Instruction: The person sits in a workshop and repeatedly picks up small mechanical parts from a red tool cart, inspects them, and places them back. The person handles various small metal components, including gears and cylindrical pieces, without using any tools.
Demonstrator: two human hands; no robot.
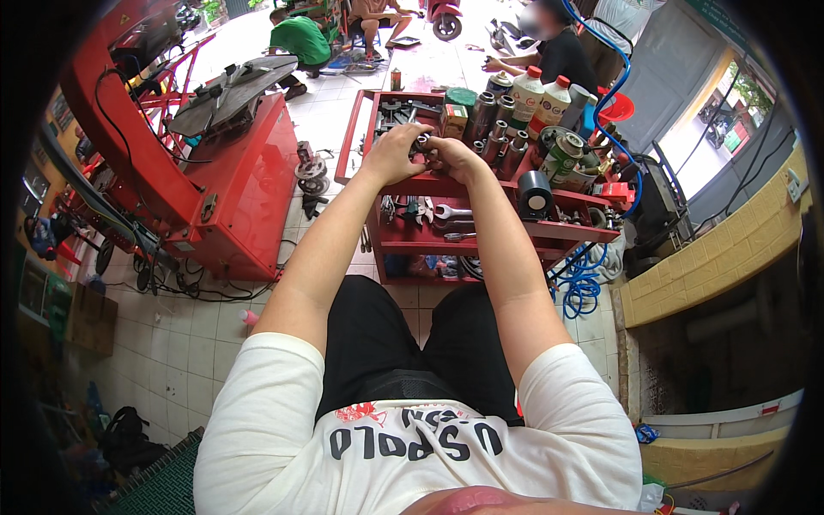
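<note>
Both arms reach forward over the top tray of a red tool cart [351, 142]. My left hand [395, 156] is closed with its fingers curled around a small dark metal part [421, 146]. From the other side my right hand [455, 160] pinches the same part, thumb and fingers bent inward. Its exact kind is hidden by the fingers. Just right of my right hand stand several shiny metal sockets [495, 140]. Beyond the hands, metal tools [394, 116] lie in the tray. On the shelf below hang or lie wrenches [452, 212] and pliers [421, 209].
Bottles with red caps [550, 101] and spray cans [563, 157] crowd the cart's right side. A blue air hose [631, 159] arcs down to a coil [584, 287]. At left stands a red tyre-changing machine [232, 189]. Other people [300, 39] sit farther off.
</note>
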